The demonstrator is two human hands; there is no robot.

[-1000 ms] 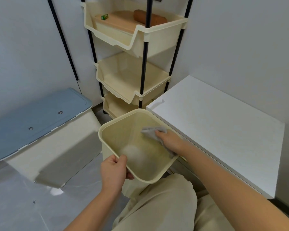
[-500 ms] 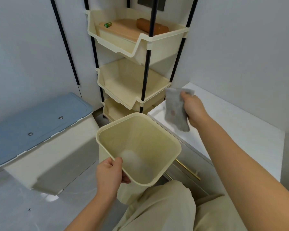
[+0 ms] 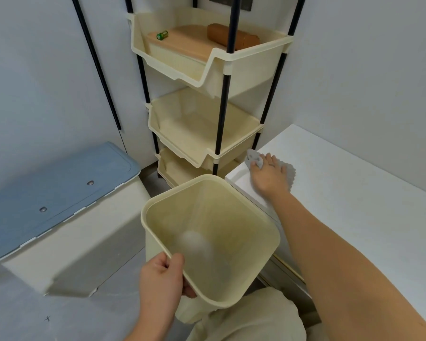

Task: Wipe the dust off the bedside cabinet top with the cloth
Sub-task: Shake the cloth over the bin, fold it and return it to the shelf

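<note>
Pressing the cloth (image 3: 252, 157) on the cabinet top (image 3: 354, 205), right hand (image 3: 268, 174) lies flat; left hand (image 3: 160, 276) grips bin (image 3: 231, 212).

No text readable; markings on the green cylinder (image 3: 162, 35) — too blurred.

Grey cloth (image 3: 253, 159) lies on the front-left corner of white bedside cabinet top (image 3: 354, 205), under right hand (image 3: 268, 174). Cream square plastic bin (image 3: 207, 179) just left of cabinet, left hand (image 3: 162, 276) gripping its near rim. Cream three-tier plastic rack (image 3: 246, 70) behind bin. Blue-lidded storage box (image 3: 54, 188) on floor, left of bin.
</note>
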